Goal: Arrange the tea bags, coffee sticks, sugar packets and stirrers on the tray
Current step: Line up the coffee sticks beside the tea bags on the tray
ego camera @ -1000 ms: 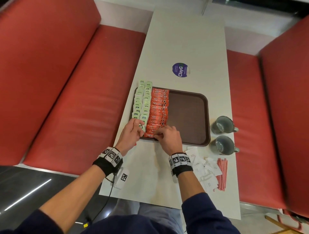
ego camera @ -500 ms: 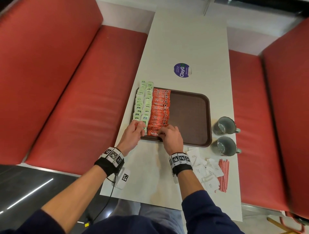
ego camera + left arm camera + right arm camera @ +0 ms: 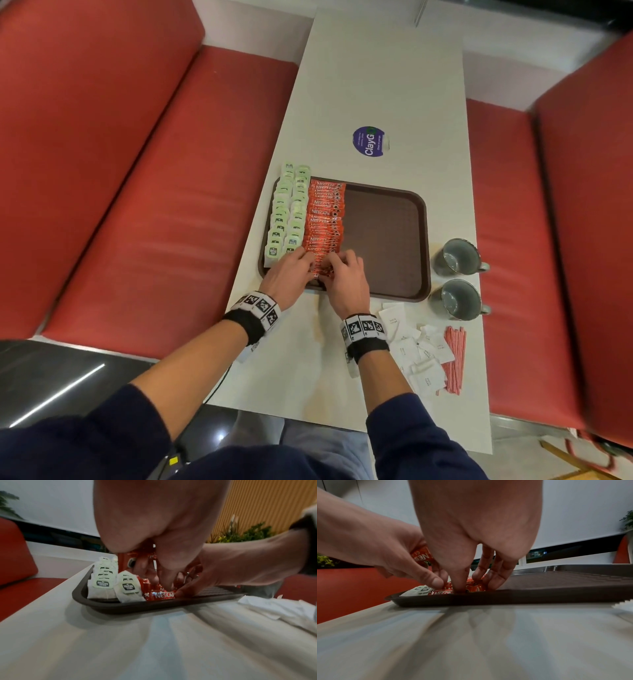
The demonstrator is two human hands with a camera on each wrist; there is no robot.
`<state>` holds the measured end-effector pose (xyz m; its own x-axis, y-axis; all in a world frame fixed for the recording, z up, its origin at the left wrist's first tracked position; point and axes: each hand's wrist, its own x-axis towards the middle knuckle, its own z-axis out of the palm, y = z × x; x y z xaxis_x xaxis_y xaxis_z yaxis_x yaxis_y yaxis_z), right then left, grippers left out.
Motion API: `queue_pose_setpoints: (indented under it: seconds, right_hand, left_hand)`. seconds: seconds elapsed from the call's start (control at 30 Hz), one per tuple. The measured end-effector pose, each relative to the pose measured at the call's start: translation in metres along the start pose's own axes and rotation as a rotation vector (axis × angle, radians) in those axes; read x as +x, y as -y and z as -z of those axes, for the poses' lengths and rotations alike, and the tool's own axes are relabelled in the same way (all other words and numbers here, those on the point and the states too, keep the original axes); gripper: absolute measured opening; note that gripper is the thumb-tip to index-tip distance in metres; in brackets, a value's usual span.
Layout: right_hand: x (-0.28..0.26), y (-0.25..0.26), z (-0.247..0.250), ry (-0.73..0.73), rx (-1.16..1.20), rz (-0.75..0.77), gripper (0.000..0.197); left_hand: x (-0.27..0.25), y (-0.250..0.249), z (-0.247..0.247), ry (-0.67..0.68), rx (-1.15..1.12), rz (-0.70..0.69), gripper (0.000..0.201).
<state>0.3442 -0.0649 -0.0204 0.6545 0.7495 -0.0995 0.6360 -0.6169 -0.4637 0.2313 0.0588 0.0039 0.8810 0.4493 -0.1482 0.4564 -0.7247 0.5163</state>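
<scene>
A brown tray (image 3: 387, 240) lies on the white table. Two columns of green tea bags (image 3: 287, 212) fill its left side, beside a column of red coffee sticks (image 3: 325, 219). My left hand (image 3: 308, 260) hovers at the near end of that column and grips a few spare coffee sticks (image 3: 126, 559) in its palm. My right hand (image 3: 330, 265) meets it there, thumb and fingers pinching the front coffee stick (image 3: 161, 595) down against the tray floor. White sugar packets (image 3: 418, 346) and red stirrers (image 3: 454, 359) lie on the table to the near right.
Two grey cups (image 3: 457, 257) (image 3: 457, 298) stand right of the tray. A round blue sticker (image 3: 369, 141) sits beyond it. The tray's right half shows bare brown floor. Red bench seats (image 3: 154, 205) flank the table on both sides.
Both hands stay at the near end of the coffee column. The left hand has shifted right from the tea bags to meet the right hand over the sticks.
</scene>
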Motion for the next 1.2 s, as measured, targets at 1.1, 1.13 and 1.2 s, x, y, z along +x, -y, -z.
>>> queue_pose_setpoints:
  seconds: [1.1, 1.13, 1.2]
  right_hand:
    - [-0.005, 0.003, -0.001, 0.067, 0.283, -0.230, 0.083]
    - [-0.006, 0.004, -0.005, 0.060, 0.293, -0.220, 0.082]
    - [-0.008, 0.004, -0.016, 0.039, 0.314, -0.198, 0.083]
  left_hand:
    - [0.024, 0.011, -0.013, 0.008, 0.128, -0.002, 0.022]
    - [0.023, 0.010, -0.013, 0.007, 0.130, 0.003, 0.024]
    - [0.023, 0.010, -0.014, 0.006, 0.131, 0.014, 0.026]
